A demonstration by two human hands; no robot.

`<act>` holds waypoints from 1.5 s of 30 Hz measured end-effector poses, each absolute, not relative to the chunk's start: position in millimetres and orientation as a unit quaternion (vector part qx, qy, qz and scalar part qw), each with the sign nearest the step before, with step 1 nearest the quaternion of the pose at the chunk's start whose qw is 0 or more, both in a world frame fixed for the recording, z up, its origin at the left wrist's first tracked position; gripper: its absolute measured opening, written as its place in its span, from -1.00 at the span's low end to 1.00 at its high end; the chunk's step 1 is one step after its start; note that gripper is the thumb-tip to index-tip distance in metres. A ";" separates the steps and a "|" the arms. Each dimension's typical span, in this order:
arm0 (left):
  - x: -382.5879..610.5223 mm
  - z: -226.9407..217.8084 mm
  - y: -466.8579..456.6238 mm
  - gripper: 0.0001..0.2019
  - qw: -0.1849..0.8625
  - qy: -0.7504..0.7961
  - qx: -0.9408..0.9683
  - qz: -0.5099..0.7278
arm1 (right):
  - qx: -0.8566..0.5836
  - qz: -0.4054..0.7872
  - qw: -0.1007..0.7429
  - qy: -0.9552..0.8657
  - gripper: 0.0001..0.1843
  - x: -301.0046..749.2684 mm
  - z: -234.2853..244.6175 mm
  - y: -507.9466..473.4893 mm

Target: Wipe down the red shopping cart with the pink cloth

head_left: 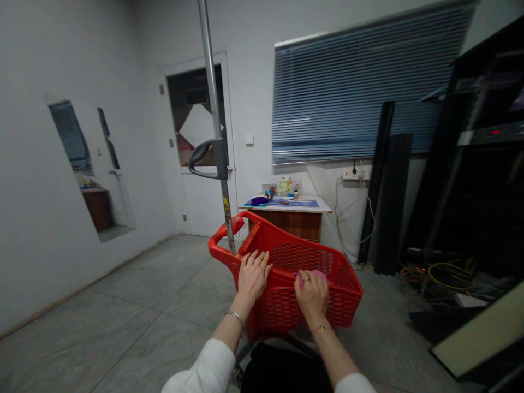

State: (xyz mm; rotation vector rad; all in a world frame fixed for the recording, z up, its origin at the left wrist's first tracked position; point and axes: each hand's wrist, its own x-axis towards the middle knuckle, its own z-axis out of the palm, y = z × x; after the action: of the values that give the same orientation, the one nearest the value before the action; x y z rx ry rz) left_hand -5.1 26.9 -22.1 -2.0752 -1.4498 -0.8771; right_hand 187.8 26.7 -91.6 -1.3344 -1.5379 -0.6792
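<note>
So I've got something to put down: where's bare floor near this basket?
Grey floor tile lies open left of the red plastic shopping basket, up to the white wall. Right of the basket it's crowded: tangled cables and black panels.

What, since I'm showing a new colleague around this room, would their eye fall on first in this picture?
The bright red plastic shopping trolley stands out first, low in the centre, with the left hand on its rim and the right hand over a pink item at its edge. Next comes the tall metal pole rising from its near left, then the blue slatted blind on the wall to the right.
</note>
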 end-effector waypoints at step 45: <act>-6.4 -19.9 23.2 -0.63 0.235 -0.534 -0.745 -0.323 | -0.537 -0.280 0.483 -0.633 -0.74 269.0 -110.3 31.3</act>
State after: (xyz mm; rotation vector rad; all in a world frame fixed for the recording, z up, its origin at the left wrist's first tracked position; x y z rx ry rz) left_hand -6.4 23.2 -19.9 -2.0437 -1.4660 -0.8863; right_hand 269.0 31.3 -110.3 -1.3080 -1.5410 -0.6812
